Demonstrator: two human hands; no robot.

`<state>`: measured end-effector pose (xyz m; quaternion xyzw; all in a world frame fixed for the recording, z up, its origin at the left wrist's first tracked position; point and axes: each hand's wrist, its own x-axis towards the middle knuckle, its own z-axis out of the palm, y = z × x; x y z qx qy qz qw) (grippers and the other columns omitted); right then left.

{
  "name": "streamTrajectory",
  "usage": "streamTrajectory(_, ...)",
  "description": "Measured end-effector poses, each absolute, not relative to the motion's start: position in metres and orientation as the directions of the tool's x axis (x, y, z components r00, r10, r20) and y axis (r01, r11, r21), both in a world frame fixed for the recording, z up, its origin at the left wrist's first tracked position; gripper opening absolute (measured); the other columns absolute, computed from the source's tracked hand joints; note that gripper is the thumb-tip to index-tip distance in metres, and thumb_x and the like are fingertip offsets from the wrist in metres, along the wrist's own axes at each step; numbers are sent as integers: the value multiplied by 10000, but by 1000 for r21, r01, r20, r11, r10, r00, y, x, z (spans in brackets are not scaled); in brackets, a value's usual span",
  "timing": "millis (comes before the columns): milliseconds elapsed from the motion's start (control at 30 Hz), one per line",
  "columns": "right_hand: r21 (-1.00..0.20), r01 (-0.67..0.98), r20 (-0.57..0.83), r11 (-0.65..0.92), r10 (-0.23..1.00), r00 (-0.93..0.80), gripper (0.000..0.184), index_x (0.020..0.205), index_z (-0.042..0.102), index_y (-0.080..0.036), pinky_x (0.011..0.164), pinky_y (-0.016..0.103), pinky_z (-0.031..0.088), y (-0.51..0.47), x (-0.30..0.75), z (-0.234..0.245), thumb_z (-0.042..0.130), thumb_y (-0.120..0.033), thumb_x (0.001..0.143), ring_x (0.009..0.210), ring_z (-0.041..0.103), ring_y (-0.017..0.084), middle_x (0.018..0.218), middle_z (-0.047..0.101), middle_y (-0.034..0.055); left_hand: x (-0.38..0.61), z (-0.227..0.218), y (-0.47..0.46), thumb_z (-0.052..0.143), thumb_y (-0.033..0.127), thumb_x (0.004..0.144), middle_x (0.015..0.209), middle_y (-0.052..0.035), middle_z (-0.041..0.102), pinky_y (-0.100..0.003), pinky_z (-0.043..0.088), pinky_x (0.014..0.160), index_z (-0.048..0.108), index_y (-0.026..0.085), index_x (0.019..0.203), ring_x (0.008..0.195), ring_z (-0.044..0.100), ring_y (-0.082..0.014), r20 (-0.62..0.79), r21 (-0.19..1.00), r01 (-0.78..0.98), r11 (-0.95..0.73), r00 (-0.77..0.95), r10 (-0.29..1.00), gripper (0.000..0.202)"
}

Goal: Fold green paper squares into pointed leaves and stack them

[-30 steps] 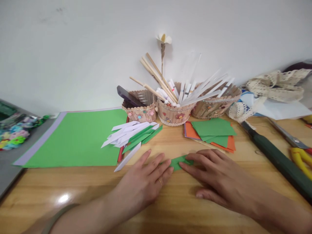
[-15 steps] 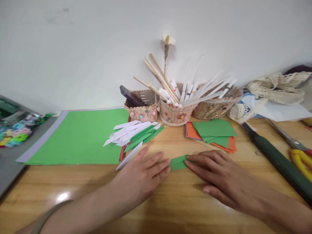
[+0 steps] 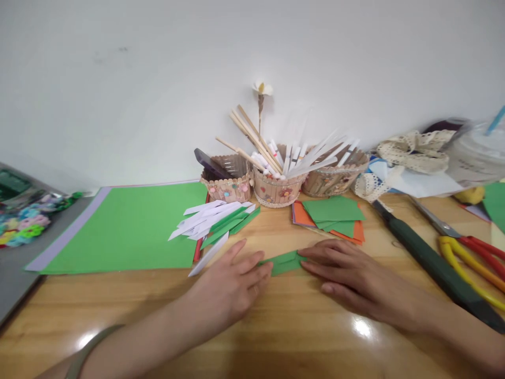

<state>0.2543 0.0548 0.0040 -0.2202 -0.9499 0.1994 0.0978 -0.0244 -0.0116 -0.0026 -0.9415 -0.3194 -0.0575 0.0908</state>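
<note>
A small folded strip of green paper (image 3: 284, 262) lies flat on the wooden table between my hands. On its left end rest the fingertips of my left hand (image 3: 232, 279), fingers spread and stretched out. My right hand (image 3: 347, 273) lays its extended fingers over the strip's right end, hiding that part. Left of the strip sits a pile of folded white and green paper pieces (image 3: 215, 222), with one white folded piece (image 3: 209, 254) apart beside my left hand. Behind my right hand is a stack of small green and orange paper sheets (image 3: 333, 211).
Large green sheets (image 3: 130, 229) lie at left. Three decorated baskets (image 3: 276, 190) with markers and sticks stand against the wall. At right are a dark green long-handled tool (image 3: 430, 258), scissors (image 3: 450, 247), lace ribbon (image 3: 414, 151) and a clear cup (image 3: 477, 158).
The view has shifted slightly to the right, bringing more of the scissors and the cup into sight. Both hands stay on the green strip, and slightly more of its left part shows.
</note>
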Motion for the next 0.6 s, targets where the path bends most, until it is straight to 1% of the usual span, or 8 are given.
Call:
streamTrajectory(100, -532, 429, 155, 730, 582, -798, 292, 1111, 641, -202, 884, 394, 476, 51, 250, 8, 439, -302, 924, 1054, 561, 208, 1127, 621, 111, -25, -3, -6, 284, 173, 990, 1181, 8, 635, -408, 319, 1028, 600, 152, 1102, 1092, 539, -187, 235, -89, 594, -799, 792, 563, 336)
streamTrajectory(167, -536, 433, 206, 724, 610, -765, 267, 1082, 643, -189, 821, 350, 501, 48, 243, 7, 451, -276, 919, 991, 578, 193, 1071, 622, 112, -23, -2, -3, 274, 149, 987, 1145, -9, 652, -358, 372, 990, 614, 133, 1072, 1032, 562, -173, 267, -59, 571, -819, 800, 538, 351)
streamTrajectory(233, -479, 400, 242, 781, 556, -795, 248, 1086, 633, -181, 793, 335, 500, 46, 234, 4, 475, -242, 905, 948, 572, 185, 1031, 615, 109, -22, -1, -2, 296, 133, 977, 1108, -33, 665, -333, 410, 955, 626, 119, 1042, 992, 570, -170, 285, -31, 548, -836, 807, 518, 337)
streamTrajectory(300, -416, 357, 279, 836, 492, -825, 222, 1044, 641, -174, 763, 326, 493, 45, 225, 0, 471, -216, 907, 887, 566, 175, 960, 620, 94, -20, 0, -1, 328, 126, 965, 1075, -64, 669, -328, 452, 898, 633, 106, 1012, 972, 566, -179, 292, -1, 544, -839, 802, 520, 310)
streamTrajectory(400, -314, 338, 301, 888, 430, -851, 221, 961, 642, -150, 708, 309, 485, 46, 219, -3, 426, -178, 922, 819, 555, 167, 882, 616, 85, -16, -1, -3, 369, 141, 945, 978, -92, 666, -310, 496, 779, 637, 104, 940, 924, 562, -193, 282, 45, 585, -810, 770, 572, 270)
streamTrajectory(533, -163, 323, 266, 932, 357, -896, 284, 990, 617, -141, 696, 322, 475, 47, 221, 0, 337, -152, 948, 805, 548, 179, 859, 618, 89, -8, -7, -3, 472, 182, 908, 809, -60, 625, -311, 502, 712, 621, 118, 855, 821, 553, -192, 281, 66, 667, -742, 701, 655, 171)
streamTrajectory(600, -144, 315, 249, 938, 342, -906, 323, 1012, 604, -134, 701, 330, 473, 47, 221, 3, 286, -153, 959, 804, 548, 185, 861, 621, 94, -4, -10, -2, 500, 164, 891, 782, -47, 609, -302, 496, 670, 617, 125, 858, 787, 545, -189, 297, 48, 702, -711, 669, 681, 127)
